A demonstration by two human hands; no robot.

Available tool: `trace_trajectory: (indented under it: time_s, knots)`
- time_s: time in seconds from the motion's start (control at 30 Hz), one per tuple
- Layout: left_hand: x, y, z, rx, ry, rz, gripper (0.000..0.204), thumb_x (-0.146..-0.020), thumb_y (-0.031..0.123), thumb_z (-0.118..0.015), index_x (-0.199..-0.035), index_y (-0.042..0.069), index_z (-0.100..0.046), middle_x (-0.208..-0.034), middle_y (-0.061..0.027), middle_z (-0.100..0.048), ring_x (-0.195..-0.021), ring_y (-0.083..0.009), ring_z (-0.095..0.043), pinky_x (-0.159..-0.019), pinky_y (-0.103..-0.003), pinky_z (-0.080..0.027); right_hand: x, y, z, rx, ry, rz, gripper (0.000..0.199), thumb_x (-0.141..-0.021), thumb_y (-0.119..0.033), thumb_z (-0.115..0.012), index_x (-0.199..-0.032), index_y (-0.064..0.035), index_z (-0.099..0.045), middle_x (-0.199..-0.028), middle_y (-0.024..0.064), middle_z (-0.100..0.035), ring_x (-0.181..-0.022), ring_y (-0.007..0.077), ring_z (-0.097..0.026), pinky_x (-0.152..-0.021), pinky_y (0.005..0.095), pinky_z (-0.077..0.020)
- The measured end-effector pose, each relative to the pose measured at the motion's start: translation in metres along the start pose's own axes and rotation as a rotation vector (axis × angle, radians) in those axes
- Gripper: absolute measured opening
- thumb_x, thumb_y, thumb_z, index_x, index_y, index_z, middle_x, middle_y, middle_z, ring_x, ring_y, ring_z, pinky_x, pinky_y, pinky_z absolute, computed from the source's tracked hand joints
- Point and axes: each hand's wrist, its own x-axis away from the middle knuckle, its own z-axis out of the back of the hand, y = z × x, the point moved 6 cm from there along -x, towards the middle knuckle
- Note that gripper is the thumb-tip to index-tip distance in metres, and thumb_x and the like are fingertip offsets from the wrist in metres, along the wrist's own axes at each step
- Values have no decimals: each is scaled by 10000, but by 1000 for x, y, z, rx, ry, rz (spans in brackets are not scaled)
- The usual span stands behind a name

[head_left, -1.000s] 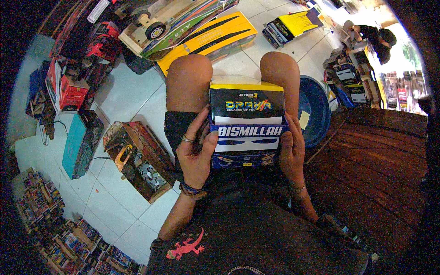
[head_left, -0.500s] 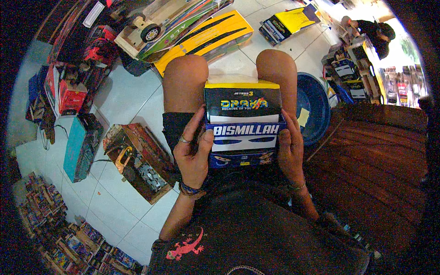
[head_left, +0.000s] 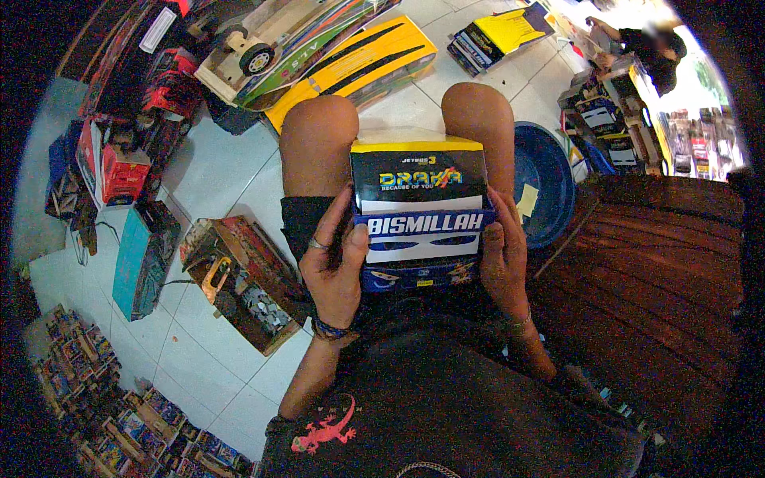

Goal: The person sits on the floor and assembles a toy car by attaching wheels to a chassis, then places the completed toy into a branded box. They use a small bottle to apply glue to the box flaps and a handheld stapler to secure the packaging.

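Compared with a second ago, the hold is unchanged: the boxy, bus-shaped piece with a yellow top edge, glossy black upper panel and blue-and-white lower front [head_left: 422, 213] is at the lap, just below and between the bare knees [head_left: 320, 131]. The whole view has shifted slightly, so the piece sits a little farther left in it. At upper right, a person in dark clothing [head_left: 649, 68] now has an arm stretched out differently. Both forearms rise from below and angle forward. The left hand [head_left: 333, 267], with a ring and dark bracelets, grasps the piece's left side, its thumb against the front edge. The right hand [head_left: 504, 259] mirrors it on the right side, thumb likewise upright along the edge; the fingers [head_left: 510, 209] of both hands are curled around the sides.
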Motion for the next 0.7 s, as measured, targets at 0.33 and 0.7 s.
trace_trajectory:
  time_s: [0.33, 0.7]
  knots:
    - [0, 4, 0, -127, 14, -42, 424, -932, 65, -607, -1332, -48, -528, -1347, -156, -565, -1220, -181, -532, -1043, -313, -397, -1, 1, 0, 24, 18, 3, 530, -1005, -375, -438, -1307, 54, -513, -1175, 217, -565, -1112, 339, -563, -974, 385, -424]
    - [-1, 6, -2, -124, 18, -62, 421, -933, 47, -595, -1339, -39, -527, -1356, -148, -560, -1216, -174, -530, -1031, -298, -400, 0, 5, -3, 13, 28, -48, 573, -1007, -425, -425, -1314, 52, -511, -1211, 228, -559, -1146, 351, -551, -998, 393, -412]
